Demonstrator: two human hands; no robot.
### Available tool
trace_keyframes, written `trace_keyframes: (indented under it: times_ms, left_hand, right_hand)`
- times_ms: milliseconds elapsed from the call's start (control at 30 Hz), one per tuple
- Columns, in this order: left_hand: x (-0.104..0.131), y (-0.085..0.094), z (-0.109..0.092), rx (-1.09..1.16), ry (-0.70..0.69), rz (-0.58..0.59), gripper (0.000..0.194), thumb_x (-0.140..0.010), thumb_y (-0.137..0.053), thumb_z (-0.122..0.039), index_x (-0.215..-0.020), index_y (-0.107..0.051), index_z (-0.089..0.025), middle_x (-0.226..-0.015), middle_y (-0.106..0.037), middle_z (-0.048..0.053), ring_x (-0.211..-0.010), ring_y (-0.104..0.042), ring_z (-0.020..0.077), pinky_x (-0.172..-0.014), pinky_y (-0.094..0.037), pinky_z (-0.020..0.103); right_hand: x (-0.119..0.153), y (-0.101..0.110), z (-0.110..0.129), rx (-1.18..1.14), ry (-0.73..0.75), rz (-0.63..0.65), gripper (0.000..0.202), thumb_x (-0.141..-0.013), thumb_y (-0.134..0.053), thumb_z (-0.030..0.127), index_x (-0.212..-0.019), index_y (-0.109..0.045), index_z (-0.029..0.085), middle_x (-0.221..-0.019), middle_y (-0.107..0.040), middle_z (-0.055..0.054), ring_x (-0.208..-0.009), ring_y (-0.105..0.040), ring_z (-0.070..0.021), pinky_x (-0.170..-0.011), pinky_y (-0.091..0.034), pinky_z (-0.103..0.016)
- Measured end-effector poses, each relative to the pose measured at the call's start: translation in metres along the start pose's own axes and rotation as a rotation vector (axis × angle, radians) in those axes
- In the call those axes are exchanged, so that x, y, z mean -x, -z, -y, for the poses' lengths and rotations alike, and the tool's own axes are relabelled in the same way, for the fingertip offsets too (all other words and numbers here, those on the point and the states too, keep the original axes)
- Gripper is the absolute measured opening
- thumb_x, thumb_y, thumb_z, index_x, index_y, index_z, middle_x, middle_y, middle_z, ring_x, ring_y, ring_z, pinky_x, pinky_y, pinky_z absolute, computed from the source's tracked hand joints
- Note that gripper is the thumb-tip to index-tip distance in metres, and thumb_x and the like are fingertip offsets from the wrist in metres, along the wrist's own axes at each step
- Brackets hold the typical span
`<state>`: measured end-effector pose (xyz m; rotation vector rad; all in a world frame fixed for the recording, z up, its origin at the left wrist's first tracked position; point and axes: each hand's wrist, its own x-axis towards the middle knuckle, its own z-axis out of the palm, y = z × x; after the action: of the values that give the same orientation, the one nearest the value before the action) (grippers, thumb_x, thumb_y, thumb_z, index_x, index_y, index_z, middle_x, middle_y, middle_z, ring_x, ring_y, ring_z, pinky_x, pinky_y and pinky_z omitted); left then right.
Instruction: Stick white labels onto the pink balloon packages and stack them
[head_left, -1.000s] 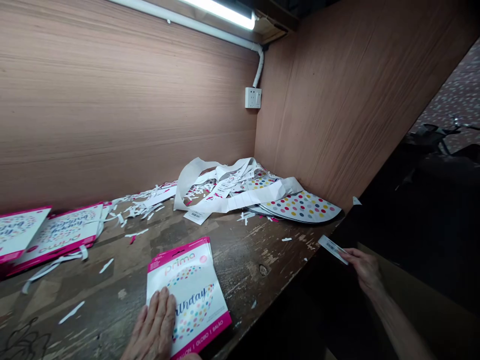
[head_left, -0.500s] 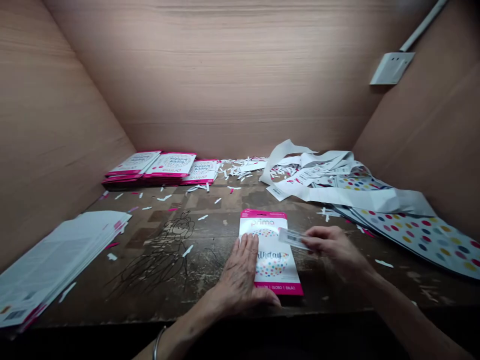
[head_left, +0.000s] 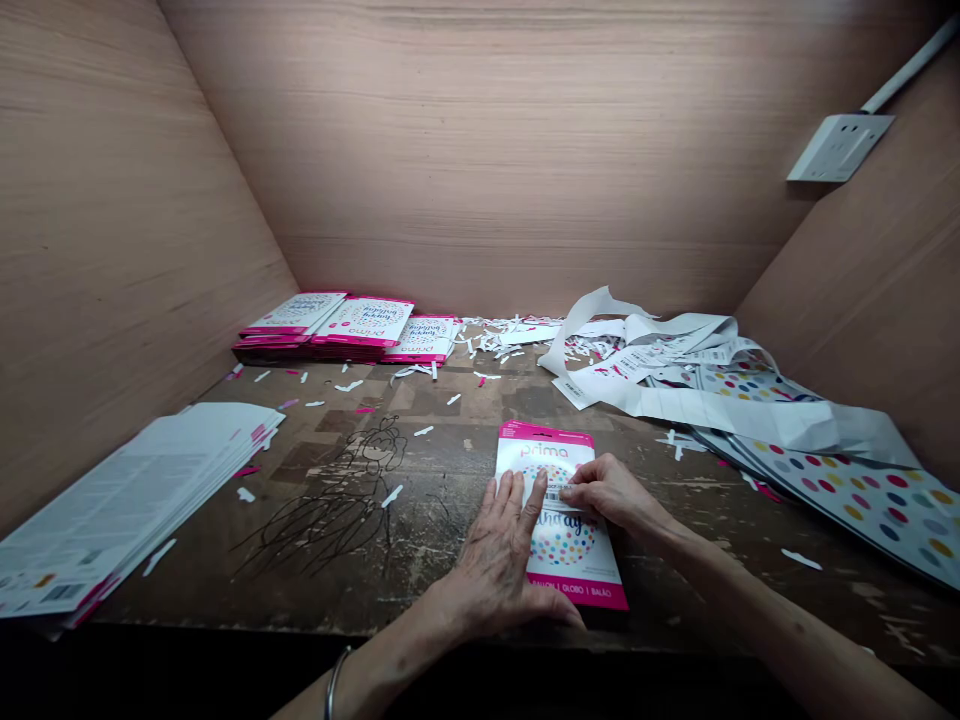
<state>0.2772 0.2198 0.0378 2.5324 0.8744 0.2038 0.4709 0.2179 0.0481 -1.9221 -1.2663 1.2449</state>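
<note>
In the head view, we see our right hand bringing the label down against the front of the packet; half a second ago it held the label blurred over the packet's right edge, and a second ago out past the surface's edge. Its fingers are closed in a pinch on the label's right end. Our left hand stays flat on the packet's left side, fingers spread and gripping nothing, but its index fingertip now reaches the label's left end; whether it presses there, we cannot tell. The packet lies face up near the front of the surface, in front of us.

Around it, we have pink-edged stacks at the back left, a white pile at the left, and paper scraps strewn about. To the right, a long paper strip loops over the dotted sheets, well apart from the hands.

The front edge runs just below the packet. Walls close the left, back and right, with a socket high on the right. We have open room behind the packet and to its left, where only small scraps lie.
</note>
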Motion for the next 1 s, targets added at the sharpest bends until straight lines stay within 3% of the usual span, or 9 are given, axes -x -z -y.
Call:
trace_keyframes:
  times_ms: [133, 267, 433, 567, 700, 800, 900, 933, 1000]
  left_hand:
    - [0.000, 0.001, 0.002, -0.038, -0.010, 0.042, 0.122, -0.051, -0.046, -0.084, -0.140, -0.006, -0.012, -0.142, -0.006, 0.029, -0.129, 0.004, 0.0390, -0.103, -0.010, 0.058]
    - [0.001, 0.006, -0.001, -0.052, 0.006, 0.109, 0.118, -0.053, -0.039, -0.086, -0.138, -0.018, -0.007, -0.140, -0.001, 0.031, -0.127, 0.010, 0.0379, -0.103, -0.008, 0.057]
    - [0.002, 0.007, -0.005, -0.063, 0.021, 0.112, 0.120, -0.051, -0.039, -0.087, -0.136, -0.024, -0.003, -0.138, -0.003, 0.033, -0.127, 0.009, 0.0376, -0.104, -0.007, 0.056]
    - [0.002, 0.004, -0.003, -0.053, 0.013, 0.081, 0.118, -0.052, -0.039, -0.087, -0.135, -0.026, -0.004, -0.139, -0.004, 0.031, -0.128, 0.006, 0.0385, -0.104, -0.007, 0.056]
    - [0.002, 0.002, -0.001, -0.040, 0.010, 0.053, 0.117, -0.051, -0.043, -0.086, -0.135, -0.028, -0.005, -0.140, -0.006, 0.030, -0.128, 0.006, 0.0395, -0.103, -0.009, 0.058]
    - [0.003, 0.001, -0.001, 0.004, 0.004, 0.018, 0.115, -0.052, -0.046, -0.084, -0.135, -0.029, -0.006, -0.141, -0.006, 0.028, -0.129, 0.006, 0.0387, -0.104, -0.008, 0.058]
    - [0.003, 0.002, -0.002, 0.092, 0.018, 0.008, 0.112, -0.050, -0.056, -0.080, -0.132, -0.036, -0.006, -0.141, -0.010, 0.028, -0.129, 0.004, 0.0398, -0.104, -0.005, 0.059]
    - [0.003, 0.002, -0.002, 0.158, 0.045, -0.024, 0.106, -0.051, -0.060, -0.077, -0.129, -0.041, -0.007, -0.141, -0.015, 0.027, -0.130, 0.000, 0.0398, -0.104, -0.006, 0.058]
    - [0.000, 0.002, 0.000, 0.386, 0.162, -0.194, 0.089, -0.057, -0.064, -0.069, -0.122, -0.048, -0.010, -0.140, -0.025, 0.024, -0.131, -0.013, 0.0373, -0.106, -0.012, 0.054]
  right_hand:
    - [0.000, -0.001, 0.001, 0.173, 0.019, -0.064, 0.016, -0.063, -0.062, 0.028, -0.053, -0.061, 0.015, -0.044, -0.055, 0.000, -0.044, -0.049, -0.0109, -0.042, -0.032, -0.021]
    - [0.006, 0.000, 0.008, 0.344, 0.040, -0.100, 0.016, -0.065, -0.061, 0.031, -0.059, -0.065, 0.017, -0.051, -0.061, -0.002, -0.052, -0.056, -0.0143, -0.047, -0.033, -0.022]
    - [0.022, -0.004, 0.014, 0.546, 0.085, -0.198, 0.020, -0.067, -0.061, 0.038, -0.076, -0.066, 0.020, -0.072, -0.068, -0.008, -0.074, -0.062, -0.0244, -0.058, -0.036, -0.028]
    - [0.032, -0.013, 0.019, 0.726, 0.064, -0.327, 0.035, -0.071, -0.059, 0.040, -0.096, -0.059, 0.016, -0.080, -0.067, -0.015, -0.078, -0.063, -0.0305, -0.062, -0.039, -0.033]
    - [0.031, -0.012, 0.017, 0.891, 0.033, -0.367, 0.046, -0.070, -0.061, 0.045, -0.105, -0.050, 0.016, -0.077, -0.066, -0.011, -0.076, -0.064, -0.0284, -0.061, -0.041, -0.032]
    - [0.023, 0.000, 0.006, 0.818, 0.004, -0.382, 0.050, -0.064, -0.062, 0.055, -0.095, -0.051, 0.017, -0.097, -0.061, -0.013, -0.087, -0.061, -0.0292, -0.063, -0.041, -0.032]
    - [0.014, 0.012, -0.005, 0.621, -0.055, -0.295, 0.048, -0.057, -0.064, 0.058, -0.083, -0.051, 0.019, -0.091, -0.062, -0.009, -0.085, -0.060, -0.0267, -0.061, -0.040, -0.031]
    - [0.012, 0.014, -0.007, 0.582, -0.056, -0.274, 0.047, -0.056, -0.065, 0.057, -0.081, -0.051, 0.020, -0.086, -0.063, -0.007, -0.083, -0.060, -0.0261, -0.060, -0.039, -0.031]
    - [0.010, 0.015, -0.009, 0.552, -0.043, -0.278, 0.044, -0.055, -0.067, 0.054, -0.079, -0.051, 0.020, -0.082, -0.064, -0.006, -0.080, -0.060, -0.0269, -0.059, -0.038, -0.031]
